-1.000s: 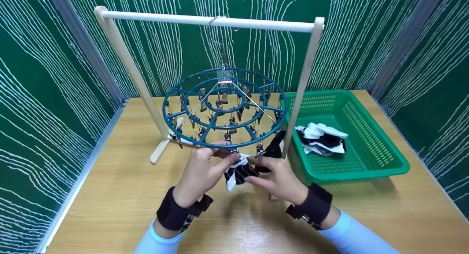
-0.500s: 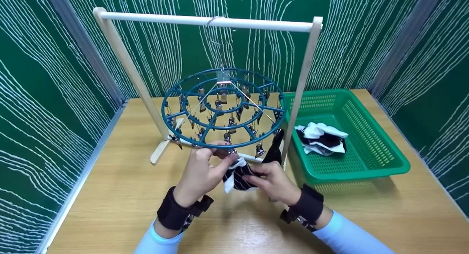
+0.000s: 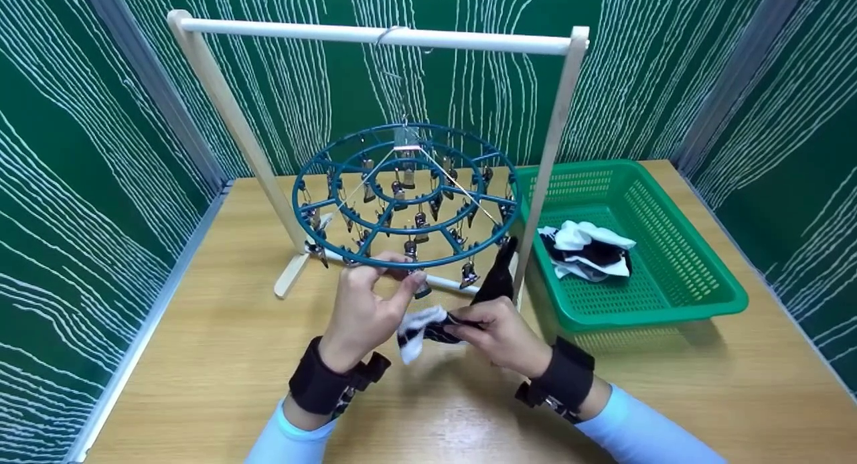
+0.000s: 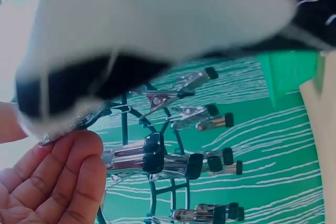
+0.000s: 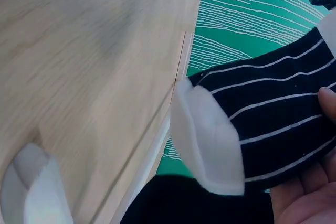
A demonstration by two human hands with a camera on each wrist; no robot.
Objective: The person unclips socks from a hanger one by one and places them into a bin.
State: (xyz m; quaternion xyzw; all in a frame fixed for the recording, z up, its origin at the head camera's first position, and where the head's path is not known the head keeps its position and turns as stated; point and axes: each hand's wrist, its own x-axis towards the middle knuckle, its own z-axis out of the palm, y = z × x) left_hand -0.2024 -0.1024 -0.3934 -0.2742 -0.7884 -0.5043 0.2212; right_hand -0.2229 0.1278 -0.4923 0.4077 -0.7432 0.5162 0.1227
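The left hand [image 3: 365, 310] is pinching a metal clip [image 3: 422, 288] that hangs from the front rim of the round blue hanger [image 3: 406, 196], thumb and fingers [image 4: 63, 182] pressed together on its handles. The right hand [image 3: 502, 333] is pinching a striped black-and-white sock [image 3: 423, 328] just below that clip, above the desk [image 3: 201, 357], the sock apart from the clip. To do this well, the left hand should probably be squeezing the clip fully apart and steadying the hanger, which swings freely from the wooden rail [image 3: 375, 35], while the right is feeding a flat edge of the sock deep between the clip's jaws. The head view is showing the whole layout: a black sock [image 3: 499, 276] hanging at the right side of the ring and more socks [image 3: 589, 250] lying in the green basket [image 3: 669, 276]. The left wrist view is showing the clip rows from beneath, with the sock blurred overhead; the right wrist view is showing the sock's white toe [image 5: 210, 135] and thin stripes lying across the palm.
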